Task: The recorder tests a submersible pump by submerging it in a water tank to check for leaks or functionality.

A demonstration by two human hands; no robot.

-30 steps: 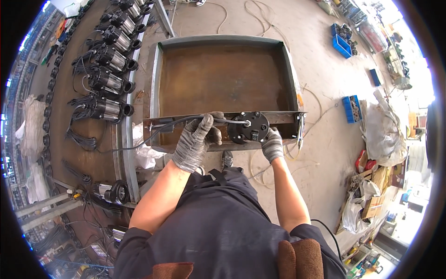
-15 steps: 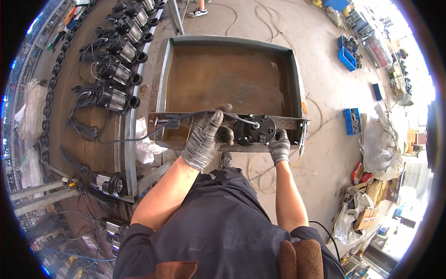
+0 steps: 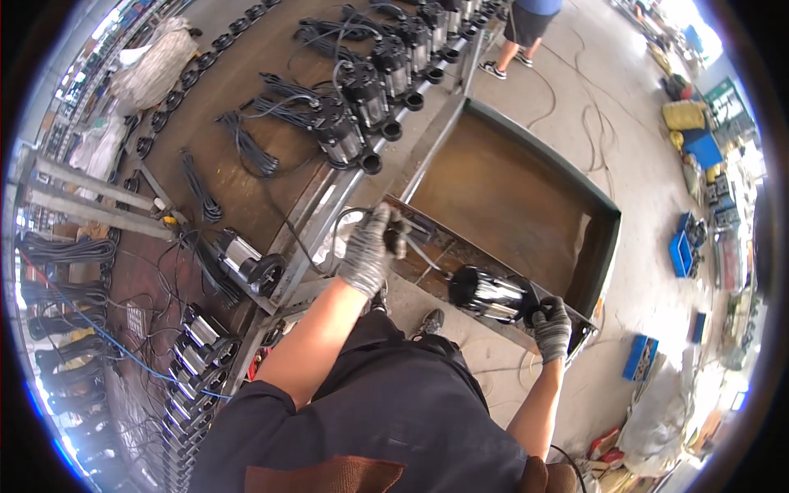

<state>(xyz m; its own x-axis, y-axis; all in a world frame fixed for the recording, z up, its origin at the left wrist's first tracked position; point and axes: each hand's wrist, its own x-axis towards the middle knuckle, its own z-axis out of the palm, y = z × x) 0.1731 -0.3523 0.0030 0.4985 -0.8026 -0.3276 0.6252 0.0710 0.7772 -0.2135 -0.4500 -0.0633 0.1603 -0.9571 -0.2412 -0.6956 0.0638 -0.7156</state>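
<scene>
A submersible pump [image 3: 491, 294] with a shiny metal barrel and black ends lies tilted on its side over the near ledge of a metal tank [image 3: 544, 154] of brownish liquid. My right hand [image 3: 552, 330], in a grey glove, is closed around the pump's black right end. From the pump's left end a dark cable [image 3: 427, 258] runs to my left hand [image 3: 368, 253], also gloved. Its fingers are curled around the cable. Beyond that hand, the cable loops toward the workbench [image 3: 226, 182] on the left.
A row of upright pumps [image 3: 337, 135] lines the bench edge, with cable coils [image 3: 248, 148] beside them. Another pump [image 3: 245, 256] lies nearer me. A person [image 3: 530, 29] stands beyond the tank. A blue crate [image 3: 639, 357] is on the floor at right.
The pump has swung from upright onto its side, its cable end now pointing left. My view has turned toward the left. My right hand has shifted to the pump's other end.
</scene>
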